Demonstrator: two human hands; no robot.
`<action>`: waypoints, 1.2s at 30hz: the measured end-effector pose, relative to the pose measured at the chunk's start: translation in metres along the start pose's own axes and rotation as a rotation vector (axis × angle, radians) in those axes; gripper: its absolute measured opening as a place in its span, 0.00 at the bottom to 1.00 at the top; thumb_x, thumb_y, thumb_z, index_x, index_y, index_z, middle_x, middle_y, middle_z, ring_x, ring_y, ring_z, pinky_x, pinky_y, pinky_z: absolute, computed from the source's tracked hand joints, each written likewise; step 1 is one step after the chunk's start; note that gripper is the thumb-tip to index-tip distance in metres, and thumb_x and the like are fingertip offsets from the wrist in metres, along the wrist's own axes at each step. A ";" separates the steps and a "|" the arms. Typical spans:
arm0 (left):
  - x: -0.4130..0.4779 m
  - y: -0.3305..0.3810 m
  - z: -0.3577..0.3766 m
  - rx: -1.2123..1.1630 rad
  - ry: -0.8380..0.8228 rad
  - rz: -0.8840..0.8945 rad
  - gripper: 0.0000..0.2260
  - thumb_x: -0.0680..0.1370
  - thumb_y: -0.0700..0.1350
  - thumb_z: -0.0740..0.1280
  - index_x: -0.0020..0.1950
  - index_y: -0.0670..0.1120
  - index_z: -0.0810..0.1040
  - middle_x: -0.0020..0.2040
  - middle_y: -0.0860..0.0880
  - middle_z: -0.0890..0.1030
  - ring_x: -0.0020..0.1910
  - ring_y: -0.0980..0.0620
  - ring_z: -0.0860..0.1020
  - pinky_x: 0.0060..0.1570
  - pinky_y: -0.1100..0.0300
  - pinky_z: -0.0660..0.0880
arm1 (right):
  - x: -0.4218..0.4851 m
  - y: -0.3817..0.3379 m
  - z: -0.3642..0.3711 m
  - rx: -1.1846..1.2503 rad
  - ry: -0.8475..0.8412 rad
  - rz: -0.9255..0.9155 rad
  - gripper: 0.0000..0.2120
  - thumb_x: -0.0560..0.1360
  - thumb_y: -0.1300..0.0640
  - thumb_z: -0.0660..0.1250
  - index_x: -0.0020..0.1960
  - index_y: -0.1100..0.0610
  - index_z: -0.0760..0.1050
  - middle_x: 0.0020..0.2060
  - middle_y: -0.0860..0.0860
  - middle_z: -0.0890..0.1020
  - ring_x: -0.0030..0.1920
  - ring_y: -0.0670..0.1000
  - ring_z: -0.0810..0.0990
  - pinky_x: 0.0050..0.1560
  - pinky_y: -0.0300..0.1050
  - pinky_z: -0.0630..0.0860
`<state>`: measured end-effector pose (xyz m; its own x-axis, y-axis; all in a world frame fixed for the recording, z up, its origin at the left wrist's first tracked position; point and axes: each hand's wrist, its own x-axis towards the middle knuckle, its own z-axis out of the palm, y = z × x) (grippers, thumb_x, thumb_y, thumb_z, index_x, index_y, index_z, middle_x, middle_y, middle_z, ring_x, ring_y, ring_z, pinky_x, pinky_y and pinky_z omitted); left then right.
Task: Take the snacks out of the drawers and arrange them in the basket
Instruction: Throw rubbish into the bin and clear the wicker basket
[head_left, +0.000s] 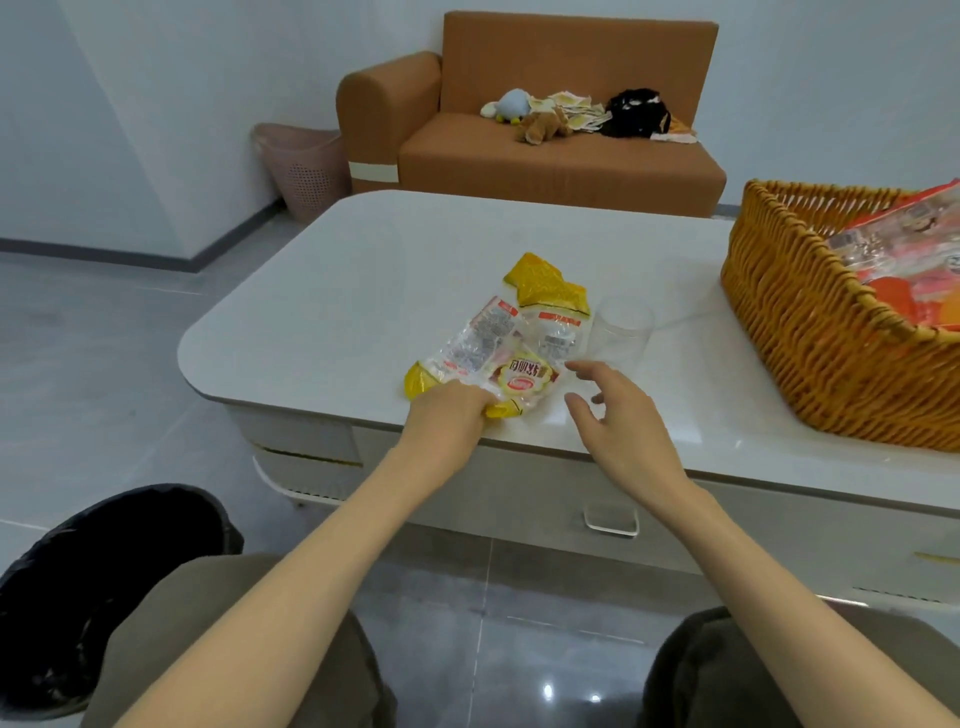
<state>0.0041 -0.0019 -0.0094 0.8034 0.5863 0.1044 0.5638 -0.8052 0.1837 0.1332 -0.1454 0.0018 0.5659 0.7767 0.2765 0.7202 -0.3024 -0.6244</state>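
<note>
Head camera: looks forward and down at a white table from a seated position.
Snack packets: a few clear-and-yellow packets lying overlapped on the table top, centre of the frame, outside the basket.
Left hand: fingers curled over the near end of the packets, gripping them by the table's front edge.
Right hand: holds nothing, fingers loosely spread, hovering just right of the packets.
Clear cup: see-through, standing just right of the packets, between them and the basket.
Basket: orange wicker, at the right edge of the frame, well apart from the packets; red and orange packets already lie inside.
Drawer handle: clear, on the table's front below the right hand; the drawer looks closed.
Step in hand: probably gathering the loose packets to carry them to the basket.
Doing it well: bring the right hand onto the far ends so the slippery stack lifts as one bundle; pass clear of the cup so it is not knocked; lay the packets flat beside those in the basket.
Background: brown sofa with soft toys at the top of the frame.
</note>
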 end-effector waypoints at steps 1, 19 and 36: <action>-0.012 0.000 -0.003 0.014 -0.014 0.008 0.13 0.78 0.38 0.58 0.53 0.50 0.81 0.50 0.47 0.82 0.50 0.45 0.78 0.40 0.56 0.69 | 0.001 -0.001 0.002 0.094 -0.043 0.067 0.18 0.81 0.51 0.59 0.70 0.46 0.66 0.65 0.49 0.74 0.57 0.50 0.76 0.55 0.45 0.72; -0.068 -0.060 -0.047 -0.761 0.088 -0.073 0.46 0.69 0.56 0.75 0.76 0.65 0.47 0.78 0.55 0.54 0.76 0.53 0.56 0.72 0.47 0.61 | 0.006 -0.041 0.001 0.661 -0.261 -0.034 0.35 0.70 0.68 0.74 0.68 0.41 0.68 0.58 0.52 0.79 0.48 0.52 0.84 0.45 0.46 0.82; -0.070 -0.058 -0.041 -0.277 0.421 0.064 0.06 0.71 0.45 0.75 0.45 0.47 0.81 0.57 0.51 0.67 0.57 0.56 0.63 0.45 0.64 0.67 | -0.001 -0.033 0.003 0.159 -0.143 -0.263 0.06 0.70 0.55 0.75 0.45 0.52 0.79 0.48 0.50 0.73 0.50 0.46 0.72 0.49 0.39 0.70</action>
<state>-0.0930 0.0073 0.0125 0.6556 0.5673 0.4983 0.3980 -0.8204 0.4105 0.1081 -0.1345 0.0198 0.2995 0.8896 0.3449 0.7562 -0.0009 -0.6544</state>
